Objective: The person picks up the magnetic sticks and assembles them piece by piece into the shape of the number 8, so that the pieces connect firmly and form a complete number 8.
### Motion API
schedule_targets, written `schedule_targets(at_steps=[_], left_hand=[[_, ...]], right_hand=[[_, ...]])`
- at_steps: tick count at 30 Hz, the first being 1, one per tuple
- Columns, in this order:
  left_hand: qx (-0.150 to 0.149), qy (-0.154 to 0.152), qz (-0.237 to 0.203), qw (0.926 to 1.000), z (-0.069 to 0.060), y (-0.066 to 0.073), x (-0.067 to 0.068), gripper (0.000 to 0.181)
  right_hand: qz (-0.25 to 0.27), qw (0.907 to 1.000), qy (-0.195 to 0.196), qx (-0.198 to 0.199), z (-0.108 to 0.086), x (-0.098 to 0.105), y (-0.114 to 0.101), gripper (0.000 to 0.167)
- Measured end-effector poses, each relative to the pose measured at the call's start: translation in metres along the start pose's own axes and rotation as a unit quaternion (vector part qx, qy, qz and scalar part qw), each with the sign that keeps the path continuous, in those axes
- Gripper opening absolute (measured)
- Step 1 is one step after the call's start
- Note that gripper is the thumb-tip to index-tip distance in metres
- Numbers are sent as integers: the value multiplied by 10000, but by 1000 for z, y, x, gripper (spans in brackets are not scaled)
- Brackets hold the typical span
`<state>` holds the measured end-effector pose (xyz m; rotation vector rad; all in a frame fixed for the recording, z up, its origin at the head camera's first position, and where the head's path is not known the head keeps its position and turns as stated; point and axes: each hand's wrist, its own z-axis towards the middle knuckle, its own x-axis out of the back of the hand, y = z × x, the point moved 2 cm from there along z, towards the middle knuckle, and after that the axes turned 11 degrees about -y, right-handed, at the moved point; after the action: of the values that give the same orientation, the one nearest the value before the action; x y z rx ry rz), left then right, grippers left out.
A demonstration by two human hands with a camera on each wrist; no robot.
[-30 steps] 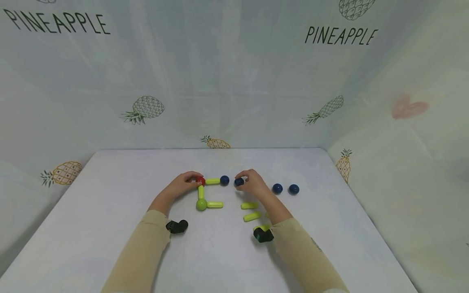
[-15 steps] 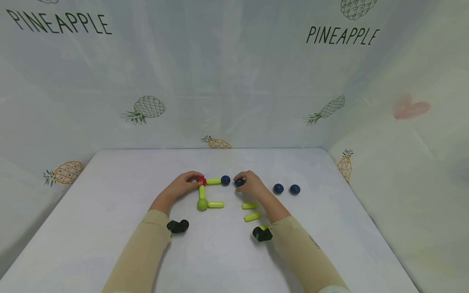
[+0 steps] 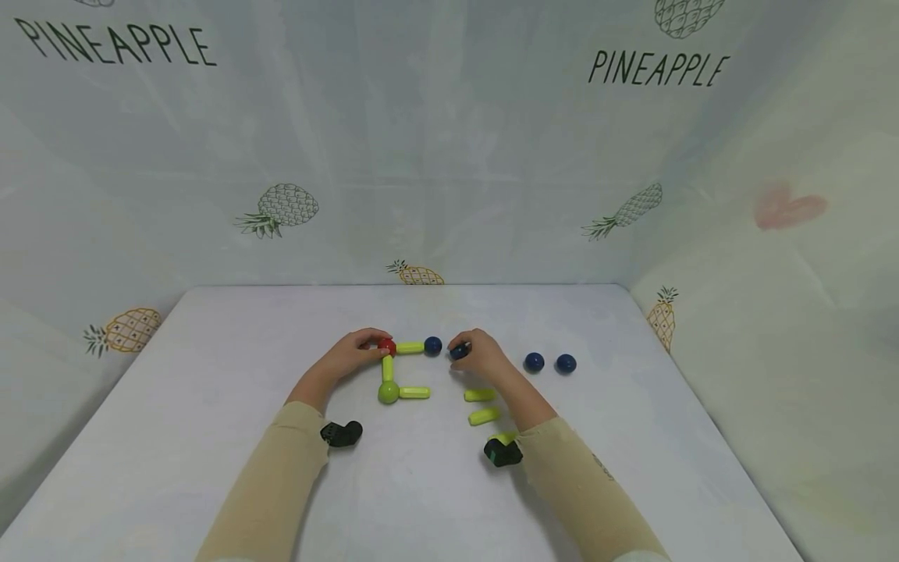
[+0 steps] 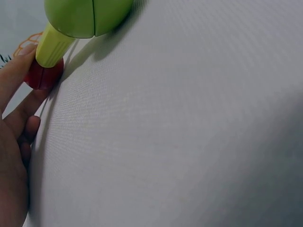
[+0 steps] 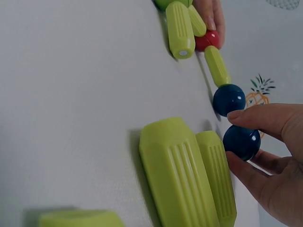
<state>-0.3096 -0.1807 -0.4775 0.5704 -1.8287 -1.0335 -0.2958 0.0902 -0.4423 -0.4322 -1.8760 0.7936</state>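
My left hand (image 3: pixel 351 353) pinches a red magnetic ball (image 3: pixel 387 346) between thumb and fingers. From that ball one yellow-green rod (image 3: pixel 410 348) runs right to a dark blue ball (image 3: pixel 432 346). Another rod (image 3: pixel 388 368) joins it to a green ball (image 3: pixel 389 392), from which a third rod (image 3: pixel 415 393) points right with a free end. My right hand (image 3: pixel 486 355) holds a second blue ball (image 5: pixel 242 143) between thumb and fingers, a small gap right of the attached blue ball. In the left wrist view the red ball (image 4: pixel 45 78) is partly covered by the rod and thumb.
Two more blue balls (image 3: pixel 534 362) (image 3: pixel 565 364) lie right of my right wrist. Several loose yellow-green rods (image 3: pixel 484 416) lie below my right hand, one partly behind the black wrist camera (image 3: pixel 502 453). A pineapple-printed cloth (image 3: pixel 449 156) hangs behind the white table (image 3: pixel 246 336).
Hardly anything differs. My right hand and forearm have shifted very slightly, with the blue ball still held. The left hand keeps its hold on the red ball.
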Motion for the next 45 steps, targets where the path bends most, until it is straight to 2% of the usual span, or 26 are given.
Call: schedule_targets(at_steps=[5,9,16,26,36,45], left_hand=[[-73,-40,17,10000,-1,1,0,36],[-139,-39,44,9999,-2,3,1,37],[-78,-43,35,10000,-3,3,0,36],[-33,-36,54,10000,-2,3,0,36],[-15,-5,-18,10000,-3,3,0,36],[17,-10,24,10000,-1,0,0,37]], right_hand=[[-45,10000,-46,-7,-6,-3,-2,27],[-90,9998,-93,145,-13,-4,-7,26],[-128,9995,-171,244,-27,-7,-17,24],[-80,9988,-292,386,-39,-15,-18,23],[-197,9966,-436,676,-41,-24,-18,24],[-293,9956,-573,678,-44,-32,-19,24]])
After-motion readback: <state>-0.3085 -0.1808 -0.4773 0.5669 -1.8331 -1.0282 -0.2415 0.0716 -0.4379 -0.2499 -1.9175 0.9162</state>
